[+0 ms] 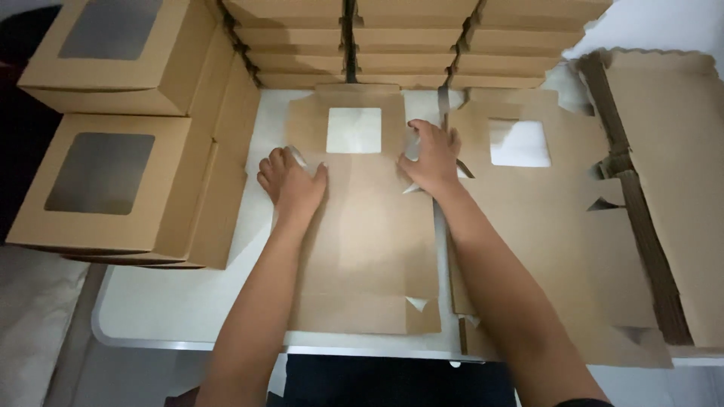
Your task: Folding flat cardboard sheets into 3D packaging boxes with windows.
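A flat, matte brown cardboard box blank (362,241) with a square cut-out window lies on the smooth white counter (173,301). The left hand (292,185) and right hand (431,160) press its side flaps, fingers spread flat, gripping nothing. Folded windowed boxes (113,181) stand stacked at left.

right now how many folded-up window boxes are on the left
2 with windows showing: the upper box at the far left corner, the lower box nearer. More may lie hidden beneath.
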